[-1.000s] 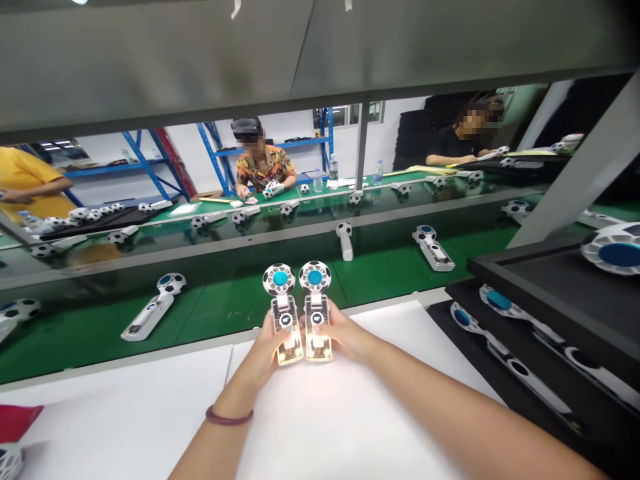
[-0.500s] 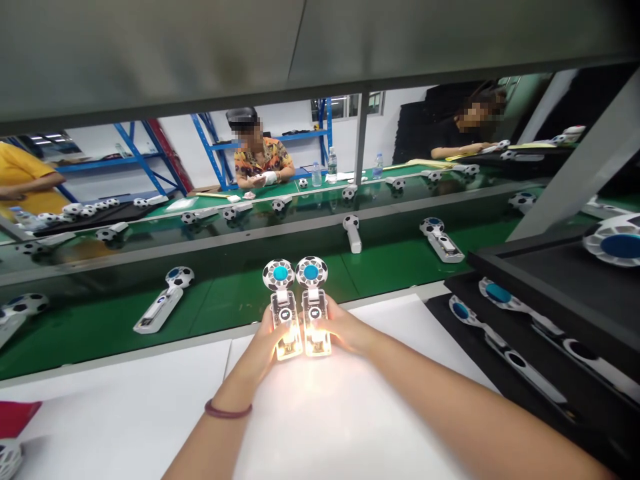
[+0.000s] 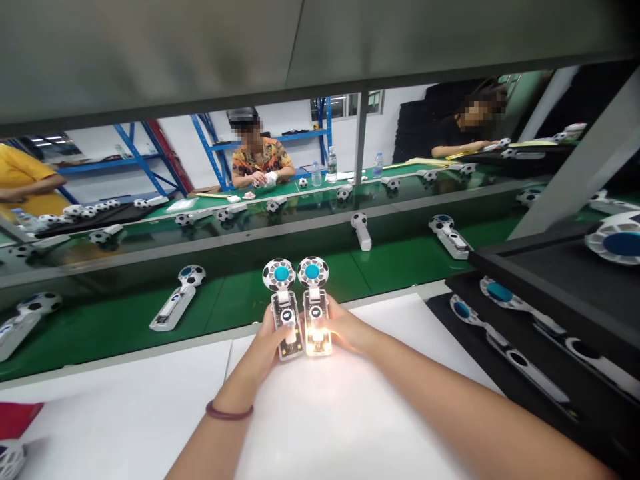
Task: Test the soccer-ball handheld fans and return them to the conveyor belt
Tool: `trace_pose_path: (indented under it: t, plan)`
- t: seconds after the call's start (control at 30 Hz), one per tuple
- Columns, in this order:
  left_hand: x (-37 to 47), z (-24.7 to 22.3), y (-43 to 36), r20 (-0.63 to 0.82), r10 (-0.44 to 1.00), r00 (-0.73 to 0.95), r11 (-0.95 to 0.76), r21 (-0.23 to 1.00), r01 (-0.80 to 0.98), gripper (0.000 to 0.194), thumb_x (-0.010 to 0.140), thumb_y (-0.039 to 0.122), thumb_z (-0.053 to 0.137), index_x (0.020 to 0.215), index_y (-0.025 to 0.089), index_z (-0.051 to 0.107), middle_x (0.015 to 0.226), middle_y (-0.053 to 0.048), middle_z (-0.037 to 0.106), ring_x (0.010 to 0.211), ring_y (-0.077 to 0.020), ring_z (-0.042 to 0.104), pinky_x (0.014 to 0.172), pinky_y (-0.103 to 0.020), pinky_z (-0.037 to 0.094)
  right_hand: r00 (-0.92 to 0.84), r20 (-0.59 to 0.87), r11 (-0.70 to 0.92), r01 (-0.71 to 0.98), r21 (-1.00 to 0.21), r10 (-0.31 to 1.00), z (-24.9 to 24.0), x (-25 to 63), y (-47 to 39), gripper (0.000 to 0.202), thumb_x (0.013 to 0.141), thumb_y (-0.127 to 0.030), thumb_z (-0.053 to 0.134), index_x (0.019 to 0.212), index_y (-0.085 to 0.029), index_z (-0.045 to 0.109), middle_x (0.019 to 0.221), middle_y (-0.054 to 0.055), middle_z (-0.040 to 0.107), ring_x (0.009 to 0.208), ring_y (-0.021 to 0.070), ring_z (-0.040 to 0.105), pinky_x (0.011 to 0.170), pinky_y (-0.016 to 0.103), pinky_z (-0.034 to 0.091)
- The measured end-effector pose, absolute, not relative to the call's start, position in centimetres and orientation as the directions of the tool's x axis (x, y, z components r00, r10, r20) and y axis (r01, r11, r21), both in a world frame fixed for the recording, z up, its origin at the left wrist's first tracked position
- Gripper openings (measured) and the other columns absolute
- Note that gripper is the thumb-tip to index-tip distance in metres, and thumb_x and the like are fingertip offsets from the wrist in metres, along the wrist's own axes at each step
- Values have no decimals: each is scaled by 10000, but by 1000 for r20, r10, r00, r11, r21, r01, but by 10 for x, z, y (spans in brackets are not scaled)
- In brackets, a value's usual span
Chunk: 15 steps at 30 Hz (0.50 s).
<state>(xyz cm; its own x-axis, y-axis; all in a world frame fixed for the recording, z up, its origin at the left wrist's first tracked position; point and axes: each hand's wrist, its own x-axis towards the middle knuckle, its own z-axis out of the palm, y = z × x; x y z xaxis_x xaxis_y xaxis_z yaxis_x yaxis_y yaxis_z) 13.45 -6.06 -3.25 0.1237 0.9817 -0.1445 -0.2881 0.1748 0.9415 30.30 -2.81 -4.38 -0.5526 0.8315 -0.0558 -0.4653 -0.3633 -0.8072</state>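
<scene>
My left hand [image 3: 266, 343] is closed round a clear-bodied device [image 3: 287, 313] with a soccer-patterned round head and blue centre; its body is unlit. In my right hand [image 3: 345, 327] is a matching device [image 3: 315, 307], its lower body glowing warm yellow. Both stand side by side, heads up, above the white work surface [image 3: 300, 420]. My thumbs rest on the fronts of the bodies; the other fingers are mostly hidden behind. A dark red band circles my left wrist.
Several similar devices lie on the green conveyor [image 3: 230, 293] ahead. Black trays [image 3: 530, 257] holding more devices stand at the right. A metal post [image 3: 565, 147] slants above them. People sit across the line. A red item [image 3: 17, 419] lies at the left.
The light in the left-hand device has gone out, while the right-hand one stays lit. Devices on the near conveyor have shifted right; those on the far line have shifted slightly left.
</scene>
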Motion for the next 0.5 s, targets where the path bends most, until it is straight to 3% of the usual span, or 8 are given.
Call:
trace_pose_path:
  t: [0.3,0.5]
  plan:
    - [133,-32,-60,-126,982,141,159,952,-260,730,626,283,772,1218,235,348,1069,-60,583,1047,-289,536,873,-398,432,-580,-54,-396,-483,-781,813,-44,303,-29,794,516,-153,785,1170,-249,344,1006,21,597,936,217,598,910,421,406]
    - [131,-35,-60,-121,982,147,155,955,-253,691,636,271,758,1202,239,362,1131,-65,564,1118,-287,492,933,-403,396,-578,-84,-409,-460,-788,812,-42,302,-29,811,506,-110,764,1179,-252,334,1000,20,596,940,219,597,906,425,411]
